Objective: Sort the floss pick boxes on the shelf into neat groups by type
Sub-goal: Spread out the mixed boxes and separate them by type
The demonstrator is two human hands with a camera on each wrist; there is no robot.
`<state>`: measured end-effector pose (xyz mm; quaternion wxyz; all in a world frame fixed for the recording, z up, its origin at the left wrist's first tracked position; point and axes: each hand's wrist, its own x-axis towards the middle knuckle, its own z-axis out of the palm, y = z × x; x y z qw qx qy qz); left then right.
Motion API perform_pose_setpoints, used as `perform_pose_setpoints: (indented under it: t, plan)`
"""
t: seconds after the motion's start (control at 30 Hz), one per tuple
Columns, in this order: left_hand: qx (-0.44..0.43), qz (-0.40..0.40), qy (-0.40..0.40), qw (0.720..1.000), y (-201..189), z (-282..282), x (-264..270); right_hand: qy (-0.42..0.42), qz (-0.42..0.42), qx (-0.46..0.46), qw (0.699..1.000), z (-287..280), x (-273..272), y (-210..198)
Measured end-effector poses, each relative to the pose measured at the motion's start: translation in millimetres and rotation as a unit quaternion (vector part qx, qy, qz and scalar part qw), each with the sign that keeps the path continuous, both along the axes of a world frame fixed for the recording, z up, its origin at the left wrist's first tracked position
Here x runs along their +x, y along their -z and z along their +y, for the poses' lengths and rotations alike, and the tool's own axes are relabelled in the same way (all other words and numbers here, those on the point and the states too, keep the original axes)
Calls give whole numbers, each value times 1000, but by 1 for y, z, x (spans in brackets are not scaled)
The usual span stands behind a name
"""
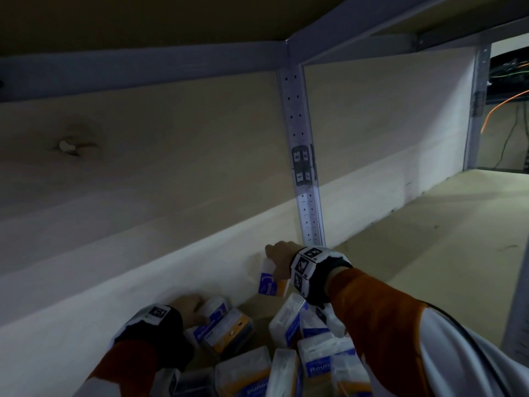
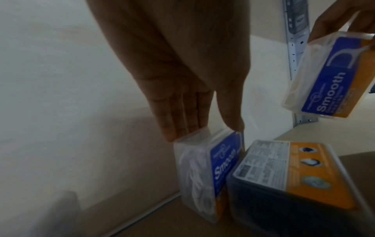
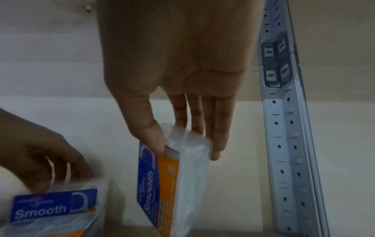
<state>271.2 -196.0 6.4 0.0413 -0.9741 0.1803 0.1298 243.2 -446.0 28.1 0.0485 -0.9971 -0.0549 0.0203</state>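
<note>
A: What does the right hand [image 3: 182, 77] hold, and where with respect to the perforated metal upright [image 1: 305, 179]?

B: It pinches a clear floss pick box with a blue-and-orange "Smooth" label [image 3: 174, 179] by its top end, thumb on the label side and fingers [image 3: 219, 128] on the far side. In the head view this box [image 1: 270, 283] hangs just left of the foot of the upright, close to the pale back wall [image 1: 171, 173], tilted, and clear of the shelf board.

A: And the left hand [image 2: 182, 80]?

B: Further left of the upright and nearer the viewer, it grips a second "Smooth" box [image 2: 205, 173] from above, fingertips [image 2: 178, 128] on one side and thumb on the other. That box stands on its end on the shelf board [image 1: 429, 239], beside the back wall.

A: What lies around it?

B: On the upright's side of it, touching or nearly so, is a dark-filled box showing its orange back label with printed text [image 2: 288, 176]. Further toward the viewer, a loose pile of similar clear boxes [image 1: 300, 362] lies at mixed angles, below and left of the upright's foot. Some labels there are too blurred to read.

A: Beyond the upright?

B: To its right, bare shelf board and a second metal post [image 1: 476, 110]; an orange cable [image 1: 503, 106] shows past it.
</note>
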Motion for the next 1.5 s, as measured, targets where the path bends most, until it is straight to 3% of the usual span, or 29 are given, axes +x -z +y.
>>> perform_pose_setpoints:
  t: [0.4, 0.83, 1.1, 1.5]
  plan:
    - [76, -53, 5, 996, -17, -16, -20, 14, 1, 23, 1000, 1, -50, -46]
    - [35, -109, -2, 993, -71, 4, -59, 45, -39, 63, 996, 7, -101, -73]
    - [24, -122, -10, 992, -100, 23, -120, 57, -64, 104, 991, 29, -152, -80]
    - [-58, -138, -97, 984, -127, 89, -248, -20, -132, 226, 965, 94, -226, -77]
